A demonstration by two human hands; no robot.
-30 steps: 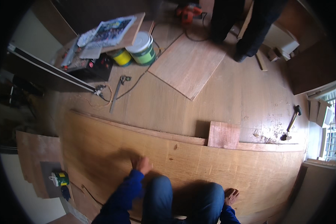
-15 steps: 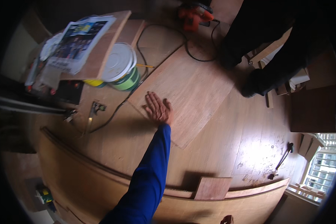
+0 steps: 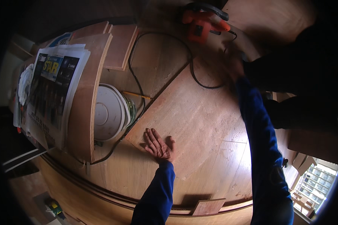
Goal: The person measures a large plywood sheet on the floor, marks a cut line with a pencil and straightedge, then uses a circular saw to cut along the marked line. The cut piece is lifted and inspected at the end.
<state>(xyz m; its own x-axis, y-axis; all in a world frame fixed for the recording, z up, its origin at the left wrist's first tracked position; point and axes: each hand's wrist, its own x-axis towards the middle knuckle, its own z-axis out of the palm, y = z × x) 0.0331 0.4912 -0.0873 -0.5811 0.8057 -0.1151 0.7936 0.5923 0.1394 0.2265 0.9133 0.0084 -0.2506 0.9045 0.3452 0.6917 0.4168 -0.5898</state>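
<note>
My left hand (image 3: 159, 146) lies flat and open on the near left corner of a rectangular plywood panel (image 3: 191, 112) on the wooden floor. My right arm reaches far forward along the panel's right side; the right hand (image 3: 232, 62), dim and smeared by motion, is near its far end, and whether it holds anything is unclear. An orange and black power tool (image 3: 199, 28) rests just beyond, with its black cord (image 3: 191, 67) looping over the panel and floor. A yellow pencil-like stick (image 3: 133, 93) lies left of the panel.
Propped boards (image 3: 82, 112) with newspapers (image 3: 54, 90) and a lidded bucket (image 3: 107, 112) are at left. Another person's dark-clothed legs (image 3: 285, 108) stand at right. A long plywood sheet (image 3: 101, 202) and small board (image 3: 208, 206) run along the near side; a barred window (image 3: 313, 183) is lower right.
My view has moved forward over the panel. My left hand has left the long sheet for the panel. My right arm has swung up from the bottom to reach toward the power tool's side.
</note>
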